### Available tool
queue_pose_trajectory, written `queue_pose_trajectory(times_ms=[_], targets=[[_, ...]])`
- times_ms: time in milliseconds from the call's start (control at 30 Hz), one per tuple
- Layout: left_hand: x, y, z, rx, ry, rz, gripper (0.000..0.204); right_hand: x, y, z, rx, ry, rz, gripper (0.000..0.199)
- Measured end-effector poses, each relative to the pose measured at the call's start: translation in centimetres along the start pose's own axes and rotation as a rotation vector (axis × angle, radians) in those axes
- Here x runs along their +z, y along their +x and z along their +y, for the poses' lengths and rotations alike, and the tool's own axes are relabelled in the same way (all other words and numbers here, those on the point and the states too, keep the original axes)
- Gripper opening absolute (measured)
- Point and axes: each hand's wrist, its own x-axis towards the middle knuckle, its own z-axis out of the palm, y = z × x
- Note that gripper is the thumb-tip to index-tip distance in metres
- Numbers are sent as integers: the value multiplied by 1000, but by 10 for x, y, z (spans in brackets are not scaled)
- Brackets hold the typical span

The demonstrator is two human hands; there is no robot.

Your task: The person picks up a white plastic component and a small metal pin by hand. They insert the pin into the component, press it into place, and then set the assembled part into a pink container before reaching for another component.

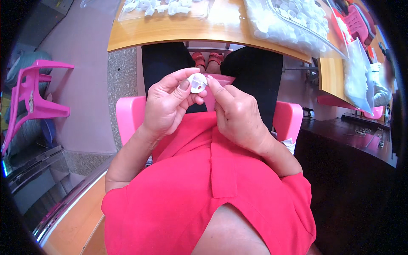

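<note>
White round disc (197, 82), paler centre patch, on near side of tabletop (165, 35). Left grip (165, 103) holds it in a narrow pinch; right grip (243, 114) at its right edge, can't tell if grasping.

White is being shown by the small round piece (197, 81) and by the loose parts (180, 7); orange-brown by the tabletop (161, 30). Plain pinkish red is being displayed by the top (161, 208), black by the trousers (255, 70), red by the sandals (215, 57). Pink is being shared by two chairs (289, 121), the left-hand one (37, 95) deeper. Grey speckling is being carried by the floor strip (123, 72).
</note>
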Motion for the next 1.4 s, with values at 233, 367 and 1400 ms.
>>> queue_pose_trajectory(times_ms=[233, 367, 1400], targets=[[3, 0, 1, -6, -16, 13, 29, 4, -1, 1, -88, -262, 53, 46], [3, 0, 2, -32, -47, 17, 29, 4, -2, 2, -93, -269, 47, 45], [2, 2, -3, -30, 7, -3, 29, -4, -3, 1, -130, -455, -47, 43]])
